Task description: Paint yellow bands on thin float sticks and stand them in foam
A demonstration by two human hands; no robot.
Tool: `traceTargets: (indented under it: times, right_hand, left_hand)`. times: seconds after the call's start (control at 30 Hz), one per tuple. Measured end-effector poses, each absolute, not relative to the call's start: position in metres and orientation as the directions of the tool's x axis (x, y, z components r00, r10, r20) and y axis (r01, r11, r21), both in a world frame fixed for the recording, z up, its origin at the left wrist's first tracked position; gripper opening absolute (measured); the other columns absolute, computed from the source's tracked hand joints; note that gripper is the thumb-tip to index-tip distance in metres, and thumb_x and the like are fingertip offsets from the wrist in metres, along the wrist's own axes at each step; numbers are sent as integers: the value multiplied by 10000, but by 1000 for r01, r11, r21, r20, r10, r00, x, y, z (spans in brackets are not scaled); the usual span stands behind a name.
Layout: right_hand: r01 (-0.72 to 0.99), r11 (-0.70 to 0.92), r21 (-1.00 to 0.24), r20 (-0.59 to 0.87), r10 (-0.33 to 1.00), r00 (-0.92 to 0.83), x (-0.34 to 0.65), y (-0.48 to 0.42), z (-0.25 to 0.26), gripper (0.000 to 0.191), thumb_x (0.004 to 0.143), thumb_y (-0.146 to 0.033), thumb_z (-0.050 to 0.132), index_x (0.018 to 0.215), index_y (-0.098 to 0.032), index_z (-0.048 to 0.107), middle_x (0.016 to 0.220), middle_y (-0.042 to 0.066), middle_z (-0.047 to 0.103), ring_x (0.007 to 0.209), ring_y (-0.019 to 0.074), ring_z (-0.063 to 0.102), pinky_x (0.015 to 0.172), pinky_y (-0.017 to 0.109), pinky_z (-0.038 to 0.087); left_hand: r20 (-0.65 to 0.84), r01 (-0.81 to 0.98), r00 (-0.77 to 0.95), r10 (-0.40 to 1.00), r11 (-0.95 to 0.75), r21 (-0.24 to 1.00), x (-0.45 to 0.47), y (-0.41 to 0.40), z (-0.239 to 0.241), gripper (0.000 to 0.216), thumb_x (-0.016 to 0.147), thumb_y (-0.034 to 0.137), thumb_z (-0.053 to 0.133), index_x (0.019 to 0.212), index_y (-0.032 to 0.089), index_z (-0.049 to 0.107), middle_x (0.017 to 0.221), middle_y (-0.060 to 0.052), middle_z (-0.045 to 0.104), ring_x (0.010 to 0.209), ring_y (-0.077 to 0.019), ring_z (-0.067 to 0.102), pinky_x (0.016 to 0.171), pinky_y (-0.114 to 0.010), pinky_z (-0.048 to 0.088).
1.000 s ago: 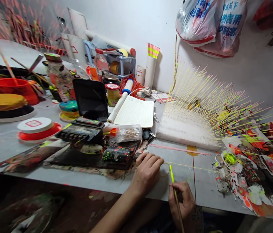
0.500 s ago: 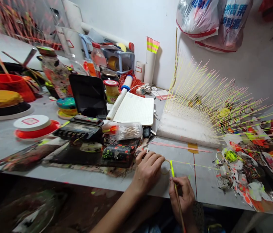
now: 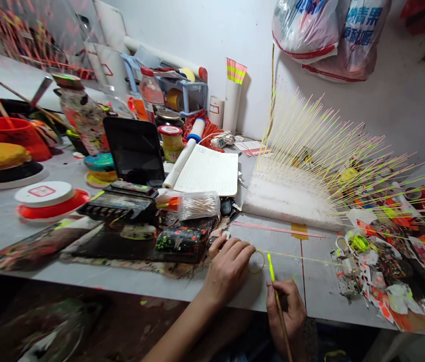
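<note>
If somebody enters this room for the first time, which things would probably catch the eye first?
Probably the wide fan of thin pink and yellow-green sticks, standing in a white foam block right of centre on the table. Next may come the brush with its bright yellow tip, in the right hand at lower centre, then the printed plastic bags at upper right.

Open notebook (image 3: pixel 212 171) near cotton swabs (image 3: pixel 199 206)
</note>
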State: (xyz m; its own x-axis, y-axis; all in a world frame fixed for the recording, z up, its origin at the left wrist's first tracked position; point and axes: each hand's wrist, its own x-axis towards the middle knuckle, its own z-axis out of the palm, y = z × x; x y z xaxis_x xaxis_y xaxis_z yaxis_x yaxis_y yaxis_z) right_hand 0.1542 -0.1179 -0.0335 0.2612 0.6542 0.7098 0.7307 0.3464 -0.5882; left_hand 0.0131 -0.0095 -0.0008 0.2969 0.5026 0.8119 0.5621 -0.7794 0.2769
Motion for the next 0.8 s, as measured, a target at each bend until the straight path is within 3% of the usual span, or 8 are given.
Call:
traceTargets:
  times: [0.23,0.8]
  right_hand:
    - [690,489,-534,767,624,151,141,-111,-31,179,912,-97,556,1027,-220,614,820,3,680,680,145,632,618,248,541]
    - [698,474,-537,746,653,131,131,-99,-36,161,957,-99,541,1037,-208,629,835,9,648,730,126,591,674,226,509]
  left_hand:
    - [795,586,304,525,-761,279,4,-7,0,220,948,122,428,892,225,614,839,17,726,856,-167,631,1019,-397,287]
    - [836,592,238,495,-756,279,-1,-5,-6,252,946,129,428,886,228,651,852,15,740,890,-152,643,1048,-358,316]
